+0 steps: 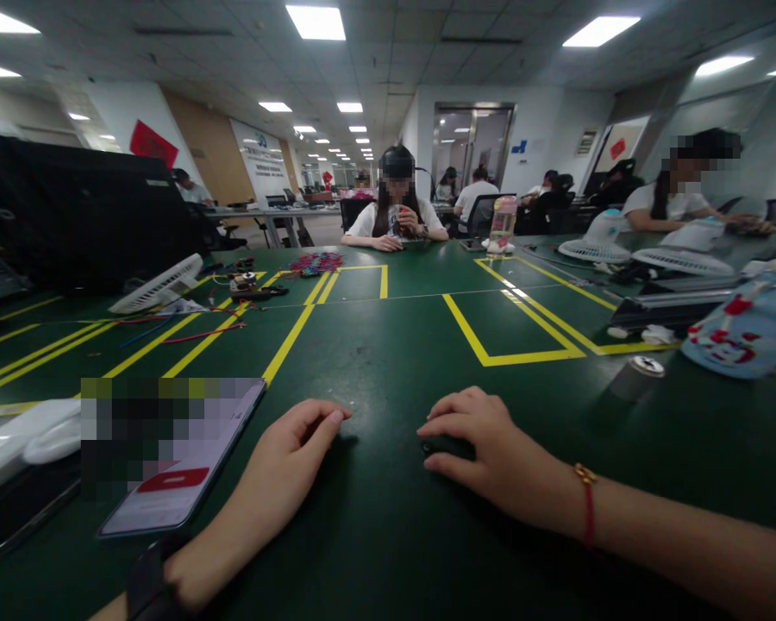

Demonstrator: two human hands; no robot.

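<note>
Resting flat on the green counter point(388, 362), both hands lie near the front edge with nothing lifted. The left hand point(278, 483) lies palm down, its fingers point(327, 420) loosely curled and holding nothing; a dark band sits at its wrist. The right hand point(491, 448), with a red cord bracelet point(587, 502) at the wrist, covers a small dark object point(445, 447), fingers bent over it and touching it; whether it is truly gripped I cannot tell, and what the object is cannot be made out.

Judgement: the work stands at a pause or at its very start, with only the small dark object under hand. Any next move would call for closing the right fingers round that object and raising it clear of the counter.

Surroundings: a smartphone point(181, 483) lies just left of the left hand, screen lit. Farther back on the left are a white fan point(159, 285), red wires point(200, 332) and small parts. A metal-capped cylinder point(640, 373) and a patterned pouch point(743, 332) lie to the right. Yellow tape lines point(485, 349) mark bays. Other people sit across the counter, well apart. Nothing obstructs the hands.
</note>
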